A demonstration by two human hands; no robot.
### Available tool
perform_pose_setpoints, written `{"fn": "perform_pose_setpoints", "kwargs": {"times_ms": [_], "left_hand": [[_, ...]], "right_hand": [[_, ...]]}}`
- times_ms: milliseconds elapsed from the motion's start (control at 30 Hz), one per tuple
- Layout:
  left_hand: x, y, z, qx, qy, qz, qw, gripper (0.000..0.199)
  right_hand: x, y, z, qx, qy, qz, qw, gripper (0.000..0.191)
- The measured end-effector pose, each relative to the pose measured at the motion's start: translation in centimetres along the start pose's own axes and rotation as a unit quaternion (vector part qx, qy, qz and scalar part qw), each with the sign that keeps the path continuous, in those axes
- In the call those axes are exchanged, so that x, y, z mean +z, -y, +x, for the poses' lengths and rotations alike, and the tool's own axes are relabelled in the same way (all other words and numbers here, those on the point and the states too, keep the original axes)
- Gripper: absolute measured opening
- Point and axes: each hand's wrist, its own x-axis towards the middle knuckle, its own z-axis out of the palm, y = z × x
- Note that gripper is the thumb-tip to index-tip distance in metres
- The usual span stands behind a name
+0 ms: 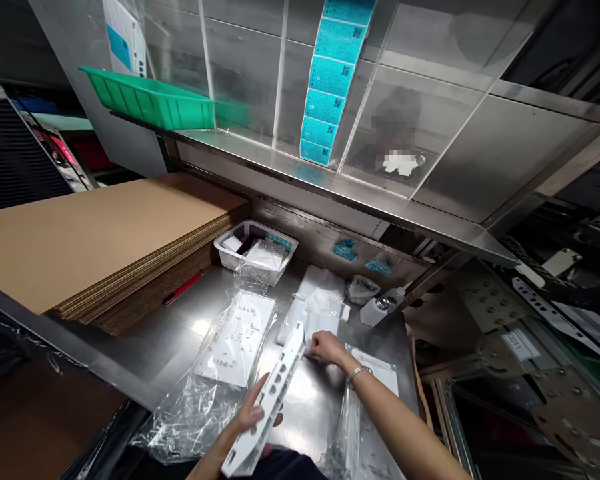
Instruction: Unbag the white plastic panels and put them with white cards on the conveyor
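My left hand point(250, 417) is wrapped round a long white slotted part point(275, 393), thumb on its face, tilted upright above the metal bench. It has a row of cutouts along its side. Close to the part's upper end, my right hand point(327, 347) is closed with fingers pinched; something pale shows at the fingertips, too small to name. A crumpled white cloth point(319, 301) lies just beyond on white sheets in clear plastic. To the left rests a flat white panel point(237, 337) with holes, partly in clear plastic film point(190, 413).
At the back stand a white basket point(223, 252) and a white pump bottle point(373, 313). A cardboard stack point(130, 227) fills the left; a red pen point(183, 288) lies beside it. Another wrapped white panel point(380, 373) is at right. Overhead, a metal shelf point(280, 175) carries a green tray point(150, 100).
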Motion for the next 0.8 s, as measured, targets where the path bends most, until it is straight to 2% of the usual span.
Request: {"fn": "perform_pose_setpoints", "kwargs": {"times_ms": [67, 100, 200, 300, 400, 533, 667, 733, 800], "left_hand": [[0.2, -0.2, 0.9, -0.012, -0.019, -0.022, 1.000, 0.075], [0.5, -0.4, 1.3, -0.015, -0.031, -0.024, 0.999, 0.070], [1.6, -0.8, 2.4, -0.020, -0.045, -0.003, 0.999, 0.069], [2.4, -1.1, 2.6, -0.021, -0.050, 0.013, 0.998, 0.068], [3.0, -1.2, 2.4, -0.027, -0.066, 0.015, 0.997, 0.067], [3.9, -0.8, 2.9, -0.010, -0.034, 0.084, 0.996, 0.065], [4.4, -0.5, 4.3, -0.017, -0.080, 0.101, 0.991, 0.068], [4.3, -0.7, 4.5, -0.021, -0.052, 0.052, 0.997, 0.070], [4.3, -1.2, 4.3, 0.002, 0.010, -0.014, 1.000, 0.067]], "right_hand": [[-0.5, -0.7, 0.7, 0.013, 0.024, 0.058, 0.998, 0.017], [-0.7, -0.9, 0.8, 0.018, 0.037, 0.086, 0.995, 0.018], [-0.7, -1.2, 0.9, 0.033, 0.064, 0.154, 0.985, 0.013], [-0.3, -1.2, 0.8, 0.054, 0.055, 0.198, 0.977, 0.006], [-0.1, -1.3, 0.8, 0.068, 0.031, 0.235, 0.969, 0.010], [-0.8, -1.4, 0.5, 0.054, 0.002, 0.326, 0.944, 0.018], [-2.8, -1.0, -0.2, 0.019, -0.090, 0.450, 0.889, 0.024], [-3.6, -0.7, -0.3, 0.010, -0.156, 0.490, 0.858, 0.031], [-4.0, -0.3, -0.3, 0.008, -0.207, 0.507, 0.837, 0.033]]}}
